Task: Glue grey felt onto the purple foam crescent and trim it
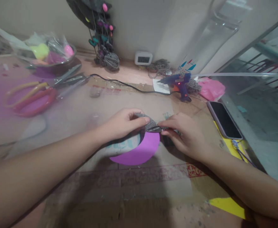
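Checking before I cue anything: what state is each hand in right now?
Left hand: closed, holding the grey, yarn-like wrapping at the upper end of a flat purple crescent.
Right hand: closed, pinching the right edge of that wrapping.

Purple crescent, bulge toward lower right, tip pointing left; gray stringy material at upper end.
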Demonstrator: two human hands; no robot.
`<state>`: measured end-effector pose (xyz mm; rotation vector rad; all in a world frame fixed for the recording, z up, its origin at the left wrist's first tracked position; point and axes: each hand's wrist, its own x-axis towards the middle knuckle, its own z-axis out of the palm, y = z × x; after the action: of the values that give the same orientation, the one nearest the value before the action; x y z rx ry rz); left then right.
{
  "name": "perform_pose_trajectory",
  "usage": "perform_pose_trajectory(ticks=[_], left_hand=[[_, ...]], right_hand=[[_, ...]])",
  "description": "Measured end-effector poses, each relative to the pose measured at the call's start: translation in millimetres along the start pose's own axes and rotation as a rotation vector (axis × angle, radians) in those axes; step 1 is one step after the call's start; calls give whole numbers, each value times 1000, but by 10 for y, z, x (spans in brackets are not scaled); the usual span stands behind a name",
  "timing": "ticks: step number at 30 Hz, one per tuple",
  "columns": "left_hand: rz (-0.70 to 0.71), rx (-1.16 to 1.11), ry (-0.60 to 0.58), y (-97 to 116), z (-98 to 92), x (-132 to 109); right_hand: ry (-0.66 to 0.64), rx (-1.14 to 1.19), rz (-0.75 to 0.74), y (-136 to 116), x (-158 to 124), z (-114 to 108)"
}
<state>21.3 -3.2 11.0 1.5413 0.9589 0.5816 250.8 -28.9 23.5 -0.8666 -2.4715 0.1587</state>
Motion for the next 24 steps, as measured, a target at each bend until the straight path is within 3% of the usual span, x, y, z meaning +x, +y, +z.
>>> perform_pose_trajectory(ticks=[24], left_hand=[[19,24,11,1,22,-4]], right_hand=[[-20,-33,1,6,-43,10]])
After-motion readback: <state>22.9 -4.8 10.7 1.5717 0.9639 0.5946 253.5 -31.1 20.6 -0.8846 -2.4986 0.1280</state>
